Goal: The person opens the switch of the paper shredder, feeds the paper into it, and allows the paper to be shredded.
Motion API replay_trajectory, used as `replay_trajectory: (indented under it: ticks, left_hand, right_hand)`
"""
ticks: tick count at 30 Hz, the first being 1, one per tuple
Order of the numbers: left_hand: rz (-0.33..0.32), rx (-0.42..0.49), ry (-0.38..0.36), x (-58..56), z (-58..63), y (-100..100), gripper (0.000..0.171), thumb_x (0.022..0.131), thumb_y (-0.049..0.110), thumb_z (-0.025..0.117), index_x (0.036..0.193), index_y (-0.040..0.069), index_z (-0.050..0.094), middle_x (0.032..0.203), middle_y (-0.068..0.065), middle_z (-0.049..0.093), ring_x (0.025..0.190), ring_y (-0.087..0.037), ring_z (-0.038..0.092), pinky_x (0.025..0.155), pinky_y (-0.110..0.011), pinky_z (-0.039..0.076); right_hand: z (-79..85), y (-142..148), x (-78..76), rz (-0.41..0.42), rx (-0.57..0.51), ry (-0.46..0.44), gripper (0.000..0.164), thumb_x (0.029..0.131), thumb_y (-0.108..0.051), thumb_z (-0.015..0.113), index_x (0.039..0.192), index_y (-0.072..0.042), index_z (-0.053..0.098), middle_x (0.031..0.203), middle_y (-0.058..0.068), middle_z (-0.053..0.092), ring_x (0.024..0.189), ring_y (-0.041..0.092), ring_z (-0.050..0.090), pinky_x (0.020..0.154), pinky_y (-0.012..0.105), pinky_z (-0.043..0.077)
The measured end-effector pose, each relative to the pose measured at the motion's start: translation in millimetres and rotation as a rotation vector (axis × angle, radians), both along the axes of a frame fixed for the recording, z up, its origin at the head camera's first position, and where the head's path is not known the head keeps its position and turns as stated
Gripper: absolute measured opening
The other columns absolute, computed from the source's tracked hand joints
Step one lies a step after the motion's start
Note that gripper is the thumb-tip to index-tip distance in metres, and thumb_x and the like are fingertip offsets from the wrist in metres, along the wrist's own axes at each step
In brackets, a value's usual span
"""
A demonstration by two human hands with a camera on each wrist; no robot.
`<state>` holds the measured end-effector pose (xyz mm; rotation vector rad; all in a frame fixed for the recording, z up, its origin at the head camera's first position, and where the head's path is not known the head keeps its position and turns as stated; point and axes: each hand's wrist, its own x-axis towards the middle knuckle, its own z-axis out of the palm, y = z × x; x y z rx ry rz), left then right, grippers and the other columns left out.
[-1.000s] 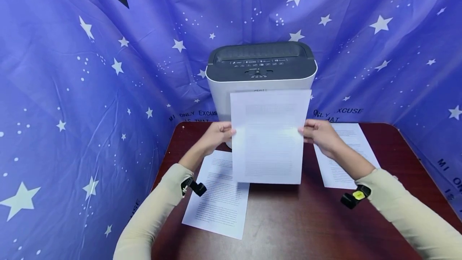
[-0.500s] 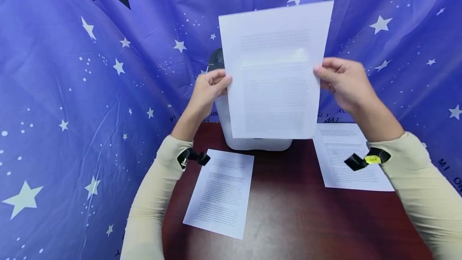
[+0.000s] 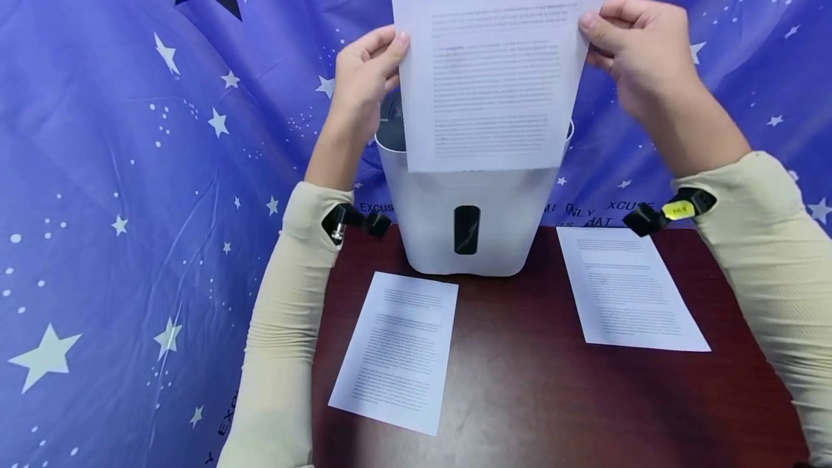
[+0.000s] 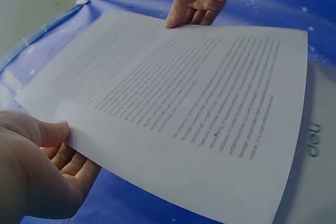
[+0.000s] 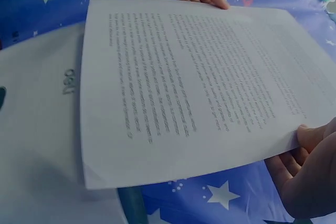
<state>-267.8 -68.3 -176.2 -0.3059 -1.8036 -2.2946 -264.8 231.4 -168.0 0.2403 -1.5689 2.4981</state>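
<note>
Between both hands a printed sheet of paper (image 3: 497, 78) is held up, its lower edge in front of the white shredder (image 3: 429, 222) with the dark top. My left hand (image 3: 364, 81) pinches the sheet's left edge between thumb and fingers. Opposite it, the right hand (image 3: 650, 56) pinches the right edge in the same way. The head view cuts off the sheet's upper end. In the left wrist view the paper (image 4: 173, 103) shows rows of print and bows slightly, with the shredder's front (image 4: 320, 177) beyond its lower edge. Most of the shredder's top is hidden behind the sheet.
Two more printed sheets lie flat on the dark red table (image 3: 520, 367): a left sheet (image 3: 396, 352) and a right sheet (image 3: 633, 291). A blue curtain with stars (image 3: 130, 237) hangs close around the left side, back and right. Both wrists wear black straps with small cameras.
Both hands have lifted the sheet from low in front of the shredder to above its top edge. The shredder's front window has come into view. The two sheets on the table stay put.
</note>
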Motion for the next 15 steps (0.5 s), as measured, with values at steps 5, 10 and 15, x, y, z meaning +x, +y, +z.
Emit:
replay_trajectory:
  ticks: [5, 10, 15]
  left_hand:
    - [0.02, 0.011, -0.014, -13.3, 14.3, 1.2, 0.025, 0.099, 0.01, 0.066, 0.121, -0.001, 0.07, 0.108, -0.012, 0.073, 0.095, -0.021, 0.069, 0.089, -0.031, 0.058]
    - [0.038, 0.03, -0.023, -25.3, 21.5, 2.6, 0.024, 0.1, 0.011, 0.065, 0.121, 0.002, 0.071, 0.11, -0.011, 0.074, 0.097, -0.022, 0.07, 0.086, -0.03, 0.058]
    - [0.043, 0.044, -0.016, -33.4, 24.9, 6.8, 0.023, 0.1, 0.013, 0.063, 0.12, 0.004, 0.071, 0.108, -0.009, 0.074, 0.094, -0.02, 0.07, 0.083, -0.03, 0.057]
  right_hand:
    - [13.5, -5.6, -16.4, -0.05, 0.018, 0.0, 0.006, 0.088, 0.005, 0.074, 0.094, 0.004, 0.074, 0.083, 0.01, 0.076, 0.074, 0.019, 0.068, 0.061, 0.025, 0.059]
    - [21.5, -8.5, -27.4, -0.093, 0.055, 0.001, 0.015, 0.088, -0.001, 0.075, 0.102, 0.002, 0.075, 0.093, 0.008, 0.075, 0.084, 0.019, 0.069, 0.068, 0.022, 0.06]
    - [25.5, -9.8, -33.7, -0.13, 0.072, -0.001, 0.02, 0.087, -0.004, 0.075, 0.107, 0.0, 0.076, 0.097, 0.007, 0.074, 0.089, 0.019, 0.068, 0.071, 0.02, 0.059]
